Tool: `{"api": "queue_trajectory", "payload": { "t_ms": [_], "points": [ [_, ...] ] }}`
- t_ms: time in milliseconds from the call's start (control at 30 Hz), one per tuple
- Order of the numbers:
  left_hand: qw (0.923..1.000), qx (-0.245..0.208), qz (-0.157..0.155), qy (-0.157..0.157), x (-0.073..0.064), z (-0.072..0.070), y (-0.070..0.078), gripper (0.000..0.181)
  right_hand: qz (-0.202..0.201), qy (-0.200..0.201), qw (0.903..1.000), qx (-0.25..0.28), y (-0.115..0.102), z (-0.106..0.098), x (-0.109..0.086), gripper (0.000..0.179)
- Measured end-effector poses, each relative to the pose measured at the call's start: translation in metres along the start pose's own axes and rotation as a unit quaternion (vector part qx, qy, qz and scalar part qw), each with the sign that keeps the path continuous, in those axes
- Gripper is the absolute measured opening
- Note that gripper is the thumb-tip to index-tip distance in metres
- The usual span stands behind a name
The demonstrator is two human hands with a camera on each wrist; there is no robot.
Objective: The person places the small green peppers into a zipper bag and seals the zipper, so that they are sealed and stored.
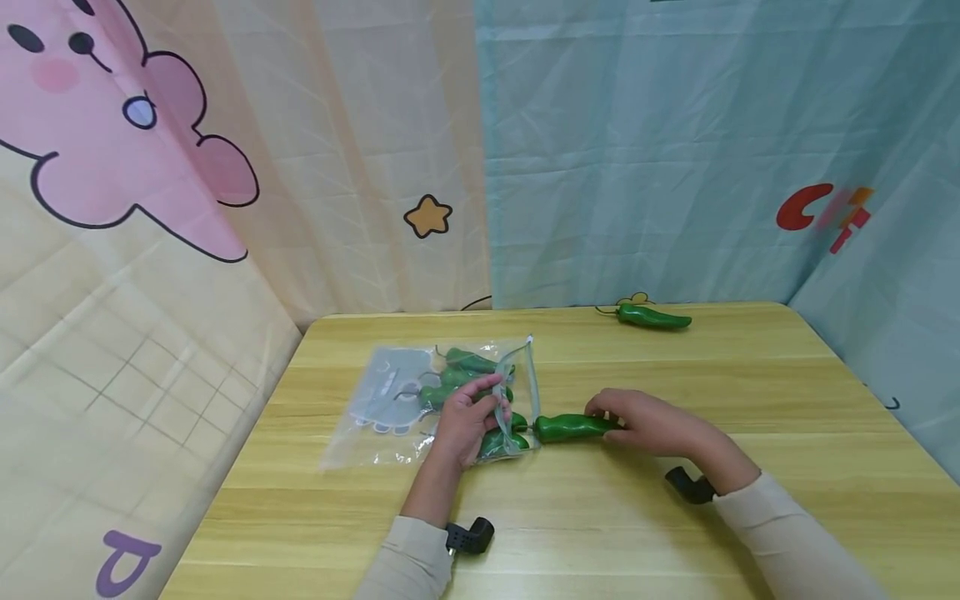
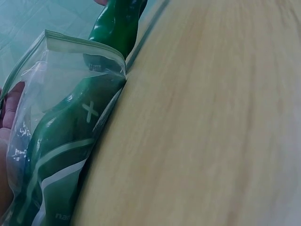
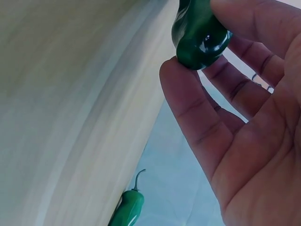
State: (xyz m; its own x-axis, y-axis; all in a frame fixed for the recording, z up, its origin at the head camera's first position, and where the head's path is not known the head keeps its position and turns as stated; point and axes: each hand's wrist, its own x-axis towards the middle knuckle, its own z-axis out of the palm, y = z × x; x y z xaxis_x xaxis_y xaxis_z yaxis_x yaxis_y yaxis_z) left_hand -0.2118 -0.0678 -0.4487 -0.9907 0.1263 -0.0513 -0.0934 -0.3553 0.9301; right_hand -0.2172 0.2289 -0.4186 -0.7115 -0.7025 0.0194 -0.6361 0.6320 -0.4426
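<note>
A clear zip bag (image 1: 348, 433) lies on the table with its mouth facing right and several green peppers (image 1: 468, 361) inside. My left hand (image 1: 461, 425) pinches the upper edge of the mouth and lifts it apart from the lower edge. Between thumb and fingers, my right hand (image 1: 652, 422) holds another green pepper (image 1: 570, 427) by its tip end, stem pointing left at the opening. In the left wrist view, this pepper (image 2: 117, 28) is at the bag's rim (image 2: 84, 44). The right wrist view shows the fingertips around the pepper's tip (image 3: 200, 52).
One more green pepper (image 1: 652, 317) lies near the back edge of the wooden table (image 1: 585, 517). Printed curtains (image 1: 360, 167) hang behind and beside the table. Each wrist carries a black camera mount (image 1: 471, 537).
</note>
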Motion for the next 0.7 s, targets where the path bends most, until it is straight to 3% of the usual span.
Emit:
{"api": "queue_trajectory", "payload": {
  "t_ms": [700],
  "points": [
    [1.0, 0.0, -0.001, 0.002, -0.001, 0.001, 0.0, 0.038, 0.004, -0.007, 0.9999, 0.015, -0.013, 0.008, 0.017, 0.024]
  ]
}}
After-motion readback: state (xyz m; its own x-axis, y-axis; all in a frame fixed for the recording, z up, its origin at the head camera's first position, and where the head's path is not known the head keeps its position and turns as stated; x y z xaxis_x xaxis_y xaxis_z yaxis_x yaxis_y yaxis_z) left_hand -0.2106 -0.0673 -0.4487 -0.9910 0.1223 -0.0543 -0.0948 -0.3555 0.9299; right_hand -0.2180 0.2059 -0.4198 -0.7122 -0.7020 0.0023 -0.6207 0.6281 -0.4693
